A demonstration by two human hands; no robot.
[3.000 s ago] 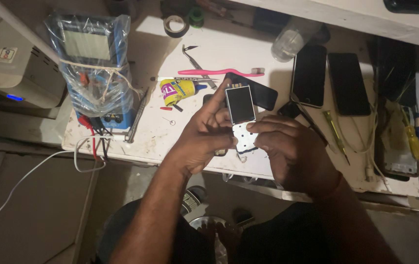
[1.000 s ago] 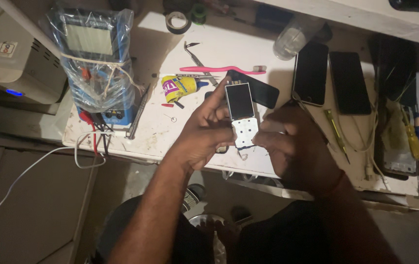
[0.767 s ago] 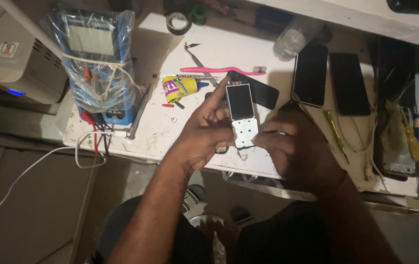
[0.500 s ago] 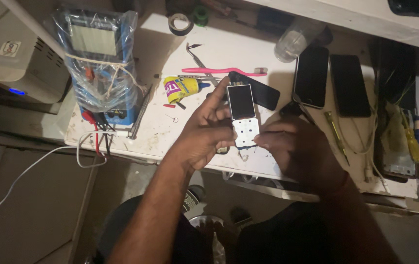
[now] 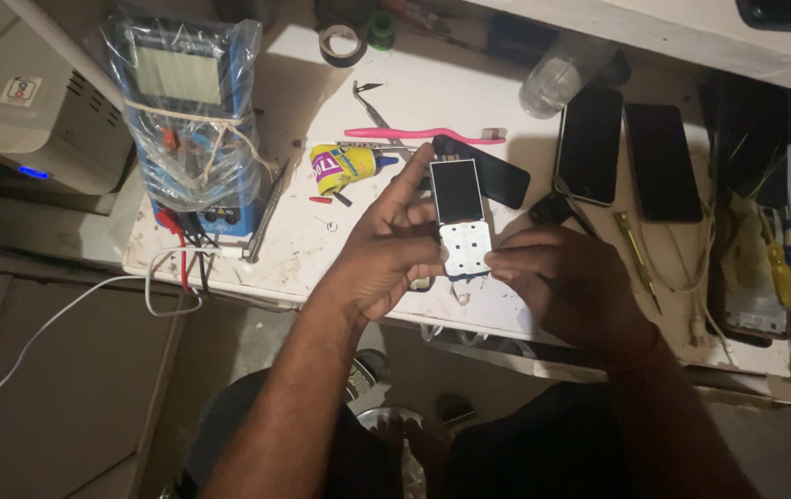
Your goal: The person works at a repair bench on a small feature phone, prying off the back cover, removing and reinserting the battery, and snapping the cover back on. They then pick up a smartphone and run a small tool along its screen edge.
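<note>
I hold a small phone board (image 5: pixel 463 218) with a dark screen on top and a white keypad sheet below, upright over the front of the white table (image 5: pixel 321 249). My left hand (image 5: pixel 386 248) grips its left edge, fingers along the screen side. My right hand (image 5: pixel 566 282) pinches its lower right corner at the keypad. Both hands are shut on the same board.
A blue multimeter wrapped in plastic (image 5: pixel 190 120) stands at the left with red and black leads. A yellow glue bottle (image 5: pixel 344 166), pink toothbrush (image 5: pixel 423 135), tweezers (image 5: pixel 369 103), tape rolls (image 5: pixel 341 42), two dark phones (image 5: pixel 626 148) and screwdrivers (image 5: pixel 637 251) lie around.
The board sits a little lower and my right hand has slid from behind it to its lower right corner. The view shifted slightly.
</note>
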